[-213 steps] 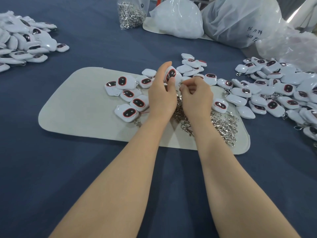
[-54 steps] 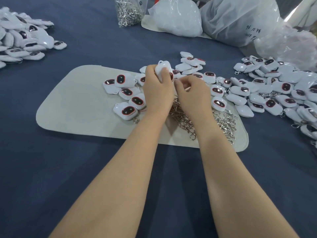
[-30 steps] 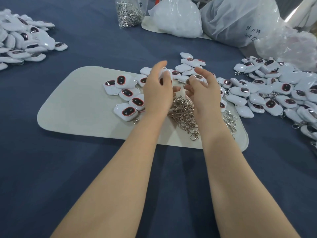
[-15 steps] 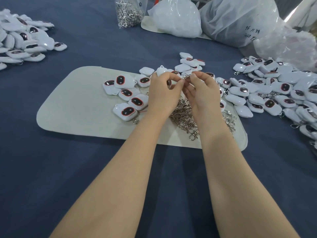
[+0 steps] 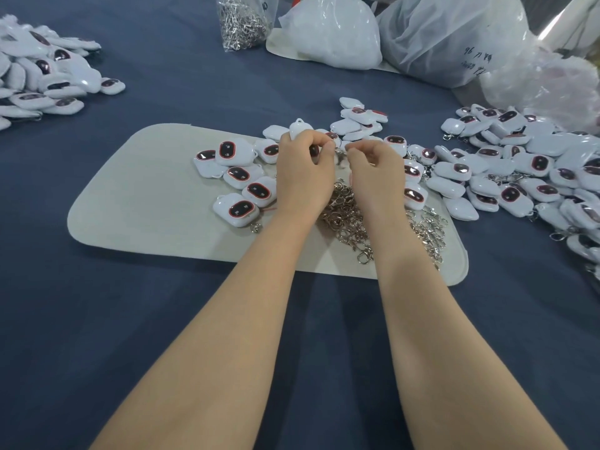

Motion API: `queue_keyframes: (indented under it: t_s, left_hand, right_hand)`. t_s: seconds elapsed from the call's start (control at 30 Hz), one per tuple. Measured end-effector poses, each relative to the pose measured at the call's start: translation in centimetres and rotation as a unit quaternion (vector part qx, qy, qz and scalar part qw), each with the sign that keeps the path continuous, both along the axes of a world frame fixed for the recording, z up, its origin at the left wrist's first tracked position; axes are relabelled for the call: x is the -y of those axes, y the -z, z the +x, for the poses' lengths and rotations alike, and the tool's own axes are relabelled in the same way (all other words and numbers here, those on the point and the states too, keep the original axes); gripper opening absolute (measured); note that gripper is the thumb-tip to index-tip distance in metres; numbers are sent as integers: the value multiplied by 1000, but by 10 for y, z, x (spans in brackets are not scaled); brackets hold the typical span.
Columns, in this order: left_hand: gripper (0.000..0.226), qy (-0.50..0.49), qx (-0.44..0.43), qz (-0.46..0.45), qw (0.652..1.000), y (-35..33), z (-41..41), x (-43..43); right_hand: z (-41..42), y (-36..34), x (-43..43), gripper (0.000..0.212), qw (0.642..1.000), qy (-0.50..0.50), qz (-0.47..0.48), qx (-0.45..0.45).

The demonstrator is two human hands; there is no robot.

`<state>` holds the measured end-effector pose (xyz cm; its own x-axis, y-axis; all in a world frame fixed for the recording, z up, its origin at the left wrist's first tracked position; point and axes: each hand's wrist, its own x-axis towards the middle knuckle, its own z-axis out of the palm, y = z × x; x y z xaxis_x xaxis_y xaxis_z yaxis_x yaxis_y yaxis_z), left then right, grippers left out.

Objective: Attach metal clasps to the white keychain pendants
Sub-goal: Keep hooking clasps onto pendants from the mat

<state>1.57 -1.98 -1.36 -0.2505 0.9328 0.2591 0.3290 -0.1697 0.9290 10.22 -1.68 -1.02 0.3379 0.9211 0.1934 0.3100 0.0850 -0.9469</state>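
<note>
Where the work is held: above the far part of the beige mat, with both bare forearms reaching in from the near side.
Left hand: its fingers are curled round a white pendant, whose rounded top and small loop show above the knuckles.
Right hand: its fingers are curled, the tips pinching a small metal clasp just beside the left thumb (most of it is hidden by the fingers).
Loose clasps: a silver tangle on the mat, lying under both wrists and spreading to the right.
Pendants on mat: a cluster just left of the left hand, with dark red-rimmed faces up.
Right pile: many pendants on the blue cloth, several with clasps showing.
Left pile: more pendants, well apart at the far left.
Far edge: a clear bag of clasps sits beside white plastic bags.
</note>
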Motion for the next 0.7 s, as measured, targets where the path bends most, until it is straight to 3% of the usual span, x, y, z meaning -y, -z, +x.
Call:
queue_keyframes:
  t_s: [0.2, 0.37, 0.7]
  left_hand:
    - [14, -9, -62, 18, 998, 0, 2, 4]
    - [15, -9, -120, 38, 992, 3, 2, 6]
    - [11, -7, -75, 34, 997, 5, 0, 3]
  right_hand:
    - [-3, -1, 6, 16, 992, -26, 84, 89]
    - [-5, -1, 7, 17, 982, -29, 102, 156]
    - [-5, -1, 5, 15, 994, -18, 84, 73]
